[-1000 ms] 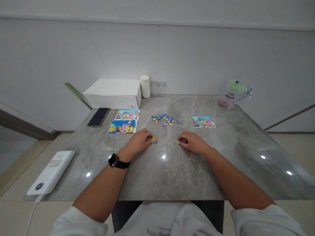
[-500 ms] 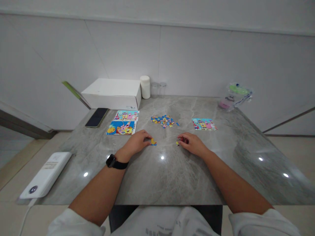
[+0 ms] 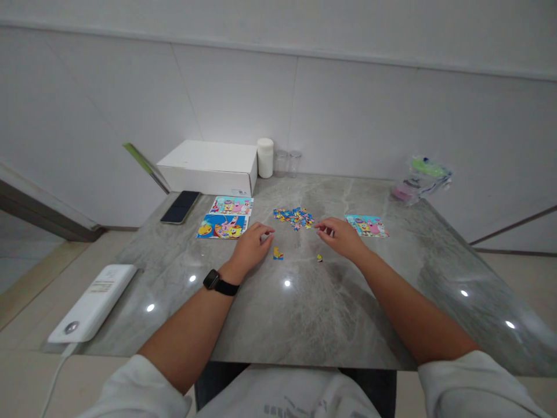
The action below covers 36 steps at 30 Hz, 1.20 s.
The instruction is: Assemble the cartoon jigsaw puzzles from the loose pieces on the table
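Lying nearer than the puzzle pile (image 3: 296, 217), the yellow cluster (image 3: 277, 254) probably sits apart for easy reach. The left hand (image 3: 253, 245) is loosely parted, empty; the right hand (image 3: 342, 237), slightly parted right of the pile, hides any hold.

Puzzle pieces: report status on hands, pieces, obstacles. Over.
Left hand open, beside yellow-blue chunk. Right hand at right edge of pile, grip unclear. Yellow-green piece lies apart. White box well back.
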Each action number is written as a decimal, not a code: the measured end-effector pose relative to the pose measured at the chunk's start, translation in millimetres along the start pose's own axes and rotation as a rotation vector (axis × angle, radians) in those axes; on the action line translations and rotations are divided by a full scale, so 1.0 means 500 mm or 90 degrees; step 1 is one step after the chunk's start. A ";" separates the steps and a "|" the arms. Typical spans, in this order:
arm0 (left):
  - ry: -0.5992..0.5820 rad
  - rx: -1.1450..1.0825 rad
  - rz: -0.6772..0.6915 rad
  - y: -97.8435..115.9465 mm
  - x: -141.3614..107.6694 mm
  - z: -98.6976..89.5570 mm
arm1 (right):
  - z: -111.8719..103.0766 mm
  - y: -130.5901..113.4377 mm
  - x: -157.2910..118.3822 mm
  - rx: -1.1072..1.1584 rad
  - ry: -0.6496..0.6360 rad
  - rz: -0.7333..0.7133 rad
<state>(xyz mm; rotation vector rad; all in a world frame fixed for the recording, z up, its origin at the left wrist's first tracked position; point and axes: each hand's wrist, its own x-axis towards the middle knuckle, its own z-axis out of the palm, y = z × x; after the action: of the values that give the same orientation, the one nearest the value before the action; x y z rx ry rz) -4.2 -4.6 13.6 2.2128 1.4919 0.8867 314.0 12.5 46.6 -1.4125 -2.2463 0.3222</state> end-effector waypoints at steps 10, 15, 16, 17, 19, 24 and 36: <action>0.099 -0.032 -0.017 -0.015 0.017 0.014 | 0.102 -0.067 0.218 -0.163 -0.116 -0.015; 0.128 -0.055 -0.022 -0.021 0.021 0.013 | 0.156 -0.071 0.265 -0.193 -0.182 -0.005; 0.132 -0.061 -0.023 -0.021 0.022 0.013 | 0.162 -0.070 0.268 -0.194 -0.182 -0.004; 0.135 -0.067 -0.023 -0.022 0.022 0.014 | 0.166 -0.068 0.269 -0.192 -0.177 -0.003; 0.141 -0.074 -0.021 -0.022 0.023 0.016 | 0.168 -0.064 0.269 -0.180 -0.159 0.001; 0.141 -0.076 -0.009 -0.025 0.025 0.022 | 0.155 -0.047 0.261 -0.121 -0.116 0.022; 0.111 -0.078 -0.006 -0.024 0.023 0.025 | 0.128 -0.010 0.239 -0.026 -0.096 0.150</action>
<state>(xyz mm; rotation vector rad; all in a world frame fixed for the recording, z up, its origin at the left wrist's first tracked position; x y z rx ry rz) -1.6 11.6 0.6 2.0841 1.4778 1.1624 234.6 120.0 24.2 -1.7327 -2.2151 0.4759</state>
